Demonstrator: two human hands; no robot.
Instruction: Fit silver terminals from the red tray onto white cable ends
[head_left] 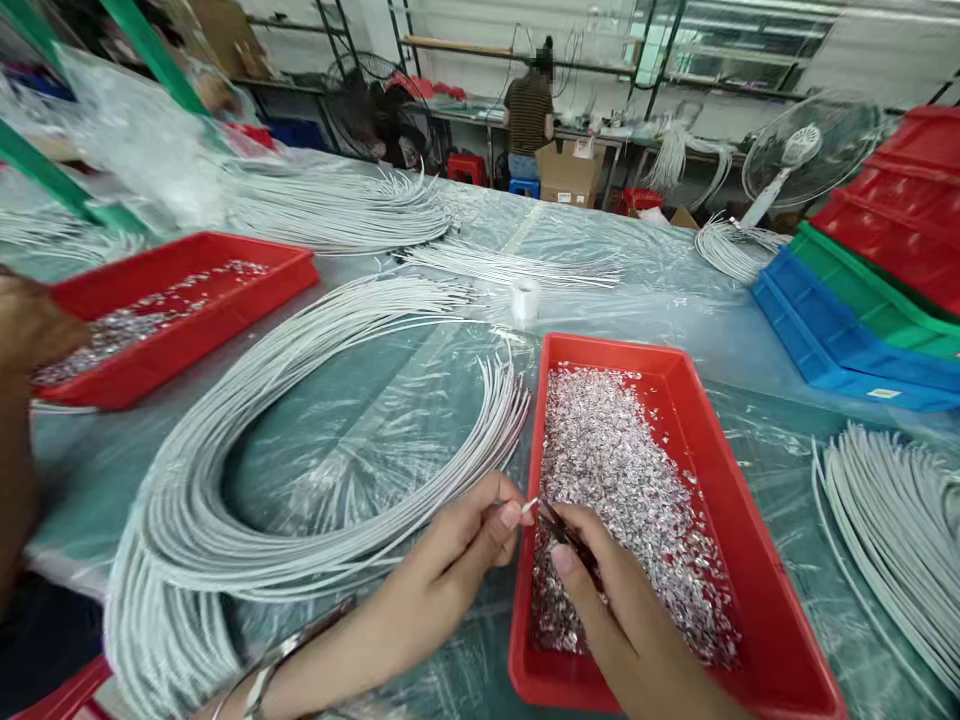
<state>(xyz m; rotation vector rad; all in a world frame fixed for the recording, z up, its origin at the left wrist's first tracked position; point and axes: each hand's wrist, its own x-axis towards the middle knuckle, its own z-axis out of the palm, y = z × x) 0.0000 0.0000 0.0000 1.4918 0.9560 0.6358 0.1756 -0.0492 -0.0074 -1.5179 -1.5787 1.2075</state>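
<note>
My left hand [480, 530] is closed in a pinch on the end of a thin white cable [531, 505]. A dark, slim hand tool [570, 540] with a pointed tip is in my right hand [622, 590]; its exact kind is hard to make out. The tool's tip is at the cable end, by the left rim of a red tray [712, 430]. Many small shiny silvery pieces [615, 470] cover much of the tray's floor. Left of my hands, a large bundle of white cables [195, 500] lies curved on the plastic-covered table.
A co-worker's hand [30, 320] is over another red tray [285, 268] at left. More white cables [900, 550] lie at right, below stacked crates [847, 320]. A white roll [525, 300] stands behind my tray. Further back are a fan [802, 150] and a seated person [529, 110].
</note>
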